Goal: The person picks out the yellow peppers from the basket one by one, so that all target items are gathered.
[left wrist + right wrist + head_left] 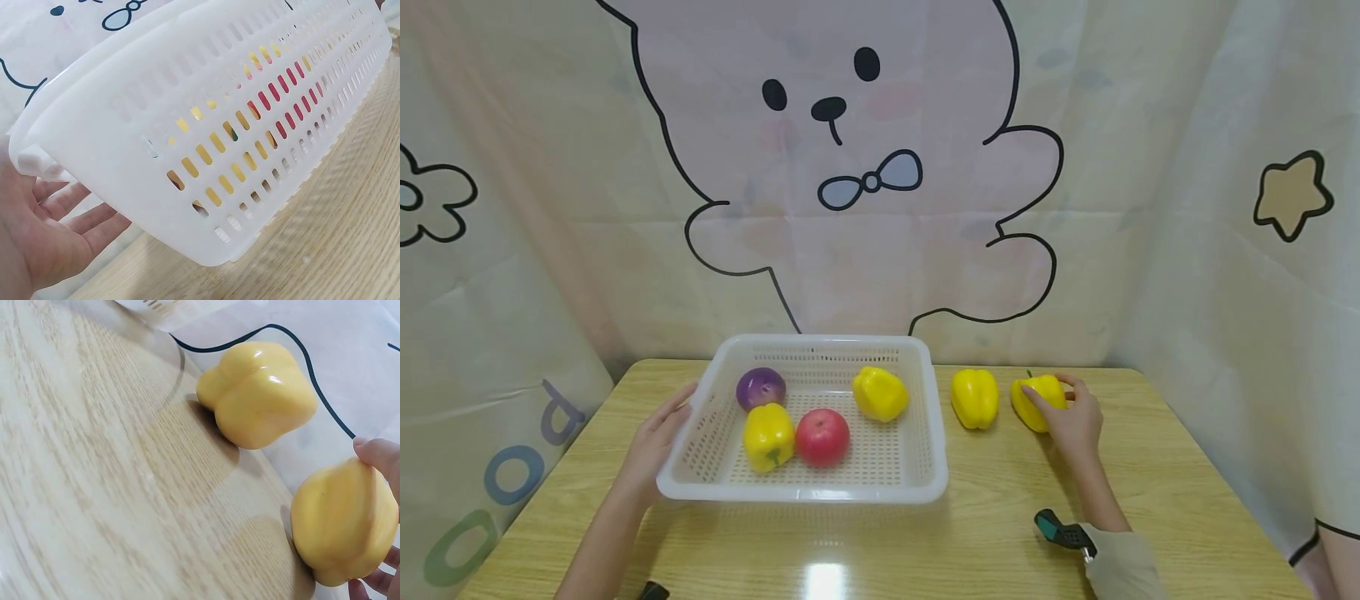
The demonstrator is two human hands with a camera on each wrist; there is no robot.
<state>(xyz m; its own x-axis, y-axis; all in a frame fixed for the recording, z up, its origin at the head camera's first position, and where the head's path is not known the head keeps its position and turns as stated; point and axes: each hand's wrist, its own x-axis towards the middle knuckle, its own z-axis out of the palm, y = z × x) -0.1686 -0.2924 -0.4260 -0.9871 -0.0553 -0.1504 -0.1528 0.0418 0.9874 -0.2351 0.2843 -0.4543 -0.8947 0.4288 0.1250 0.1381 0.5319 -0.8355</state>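
Head view | right hand point(1078, 423) pinches yellow pepper point(1045, 388), right of white basket point(802, 495) | stem point(1028, 374) towards curtain point(1097, 275), long axis seemingly likewise, partly hidden | left hand point(653, 450), fingers extended, touches basket's left side

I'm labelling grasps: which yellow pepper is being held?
The rightmost yellow pepper: the right hand grips it. No hand touches the pepper beside it or the two peppers in the basket.

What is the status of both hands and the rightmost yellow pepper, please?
Right hand gripping rightmost yellow pepper. Left hand at left side of white basket. Another yellow pepper sits between gripped pepper and basket.
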